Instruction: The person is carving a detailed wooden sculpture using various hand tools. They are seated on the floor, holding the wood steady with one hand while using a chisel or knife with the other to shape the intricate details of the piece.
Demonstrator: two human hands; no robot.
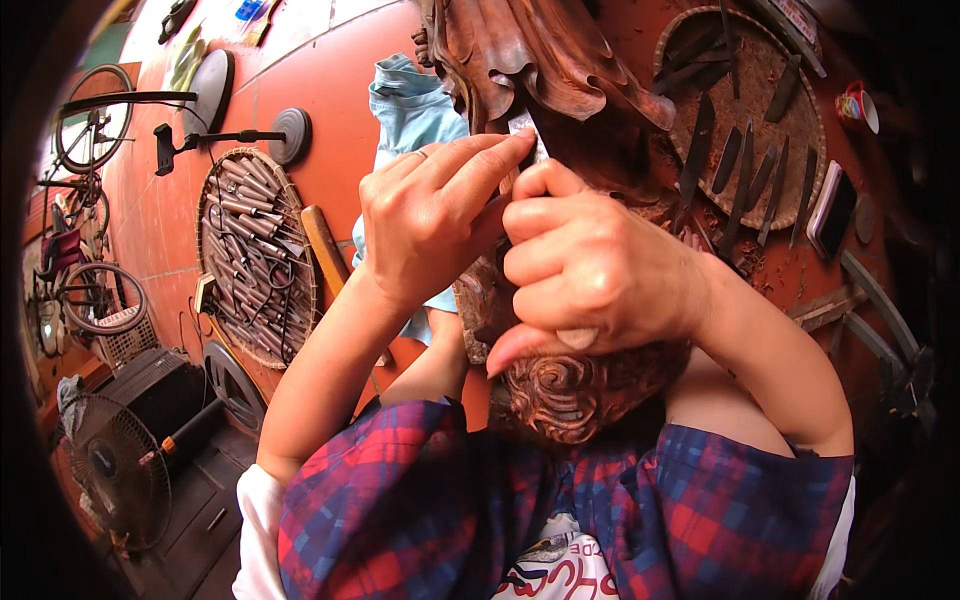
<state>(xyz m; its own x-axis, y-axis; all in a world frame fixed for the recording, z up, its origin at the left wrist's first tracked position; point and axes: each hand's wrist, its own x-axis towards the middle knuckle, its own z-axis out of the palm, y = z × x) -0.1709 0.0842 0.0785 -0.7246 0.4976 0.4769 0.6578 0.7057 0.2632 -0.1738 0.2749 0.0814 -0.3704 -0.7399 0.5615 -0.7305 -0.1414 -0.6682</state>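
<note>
A reddish-brown wood carving [540, 50] stretches away from my lap, with draped folds at its far end and carved curls [575, 395] close to me. My right hand [600, 265] is closed in a fist around a carving chisel, and the pale butt of its handle seems to show below the fist. The chisel's bright flat blade [527, 135] points away, toward the shadowed wood under the folds. My left hand [425, 215] presses its fingers together at the blade, just left of the right fist. The cutting edge is hard to make out.
A round basket [203, 250] of wooden-handled tools lies left, beside a mallet-like wooden piece [322, 245]. At right, a woven tray [815, 130] holds dark flat blades; a phone [832, 210] and a mug [857, 107] stand near it. Light-blue cloth [410, 105] and a fan [115, 470] are leftward.
</note>
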